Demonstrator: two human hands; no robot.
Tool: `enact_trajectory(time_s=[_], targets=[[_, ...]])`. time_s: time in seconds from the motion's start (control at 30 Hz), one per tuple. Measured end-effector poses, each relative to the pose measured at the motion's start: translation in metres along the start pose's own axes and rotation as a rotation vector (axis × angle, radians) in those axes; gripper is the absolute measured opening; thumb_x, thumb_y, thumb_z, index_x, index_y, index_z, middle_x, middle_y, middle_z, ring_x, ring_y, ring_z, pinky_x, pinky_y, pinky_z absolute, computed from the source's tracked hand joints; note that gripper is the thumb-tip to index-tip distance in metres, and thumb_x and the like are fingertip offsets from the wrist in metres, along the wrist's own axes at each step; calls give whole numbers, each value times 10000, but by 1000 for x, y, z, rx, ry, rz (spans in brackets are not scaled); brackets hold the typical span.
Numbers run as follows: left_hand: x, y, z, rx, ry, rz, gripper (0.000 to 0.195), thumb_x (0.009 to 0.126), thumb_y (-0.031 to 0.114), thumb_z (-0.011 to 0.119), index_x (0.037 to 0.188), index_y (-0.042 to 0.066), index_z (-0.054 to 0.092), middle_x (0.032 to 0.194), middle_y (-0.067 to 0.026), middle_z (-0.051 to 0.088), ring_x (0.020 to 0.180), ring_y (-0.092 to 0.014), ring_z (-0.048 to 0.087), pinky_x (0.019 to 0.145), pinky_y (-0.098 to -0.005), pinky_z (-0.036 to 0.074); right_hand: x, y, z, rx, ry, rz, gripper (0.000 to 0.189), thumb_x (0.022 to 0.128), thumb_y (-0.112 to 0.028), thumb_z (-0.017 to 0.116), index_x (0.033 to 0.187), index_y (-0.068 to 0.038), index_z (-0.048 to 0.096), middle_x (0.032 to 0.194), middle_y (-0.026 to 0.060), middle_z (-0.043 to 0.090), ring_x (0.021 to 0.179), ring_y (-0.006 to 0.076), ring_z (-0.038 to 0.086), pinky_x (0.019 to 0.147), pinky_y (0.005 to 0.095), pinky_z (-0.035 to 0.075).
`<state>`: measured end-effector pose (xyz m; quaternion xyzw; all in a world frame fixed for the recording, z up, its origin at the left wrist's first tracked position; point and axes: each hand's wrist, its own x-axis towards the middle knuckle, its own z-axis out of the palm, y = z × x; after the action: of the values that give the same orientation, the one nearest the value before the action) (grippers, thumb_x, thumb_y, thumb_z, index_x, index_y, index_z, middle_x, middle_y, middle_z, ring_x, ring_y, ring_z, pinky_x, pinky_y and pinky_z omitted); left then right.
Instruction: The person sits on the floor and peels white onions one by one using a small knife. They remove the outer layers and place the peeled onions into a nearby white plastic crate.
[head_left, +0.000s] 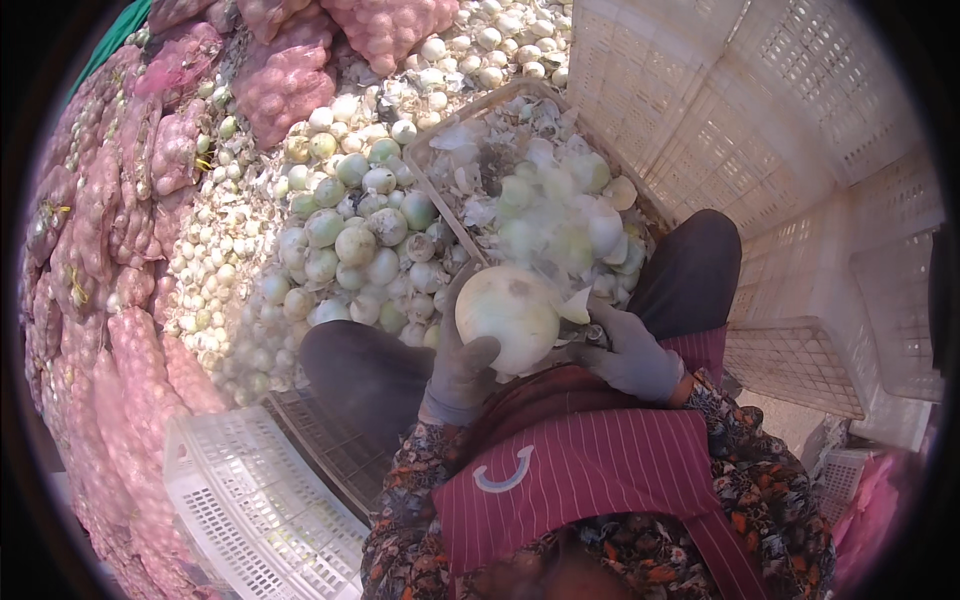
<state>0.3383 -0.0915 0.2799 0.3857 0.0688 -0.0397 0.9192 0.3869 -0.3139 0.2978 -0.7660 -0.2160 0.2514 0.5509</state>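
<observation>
My left hand (463, 367), in a pale grey glove, grips a large white onion (508, 319) in front of my lap. The thumb presses its near side. My right hand (628, 358), gloved too, is closed on a small dark tool (597, 335) at the onion's right; its kind is mostly hidden by the fingers. A loose flap of onion skin (574, 306) stands out between the onion and the right fingers. Just beyond, a shallow plastic crate (442, 199) holds dry skins (469, 146) and several pale onions (604, 225), blurred by a haze over the view.
Loose onions (356, 244) are heaped left of the crate. Pink mesh sacks of onions (142, 375) line the left side. Tall stacks of white perforated crates (697, 97) wall the right. Another white crate (262, 502) sits at lower left, beside my knee (360, 360).
</observation>
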Motion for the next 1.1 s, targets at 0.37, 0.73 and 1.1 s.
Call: enact_trajectory(time_s=[0.37, 0.73, 1.1], targets=[[-13, 21, -1, 387, 41, 68, 1104, 667, 299, 898, 1524, 0, 270, 1397, -205, 502, 1280, -332, 551, 1055, -458, 505, -7, 20, -6, -318, -160, -162, 430, 871, -70, 633, 1296, -19, 592, 977, 220, 697, 926, 390, 692, 820, 446, 547], [-25, 9, -8, -2, 57, -201, 949, 764, 389, 830, 1485, 6, 346, 1392, -188, 522, 1300, -318, 540, 1098, -459, 466, 8, 25, -14, -454, -238, -117, 360, 858, -79, 601, 1215, -37, 624, 985, 197, 693, 931, 384, 687, 822, 455, 549], [-22, 0, -15, -3, -105, -299, 1074, 767, 663, 756, 1497, -11, 348, 1445, -194, 504, 1306, -339, 540, 1112, -479, 452, 10, 29, -18, 475, -801, 501, 344, 928, -182, 621, 1228, -14, 605, 746, 25, 617, 667, 132, 596, 649, 277, 502]])
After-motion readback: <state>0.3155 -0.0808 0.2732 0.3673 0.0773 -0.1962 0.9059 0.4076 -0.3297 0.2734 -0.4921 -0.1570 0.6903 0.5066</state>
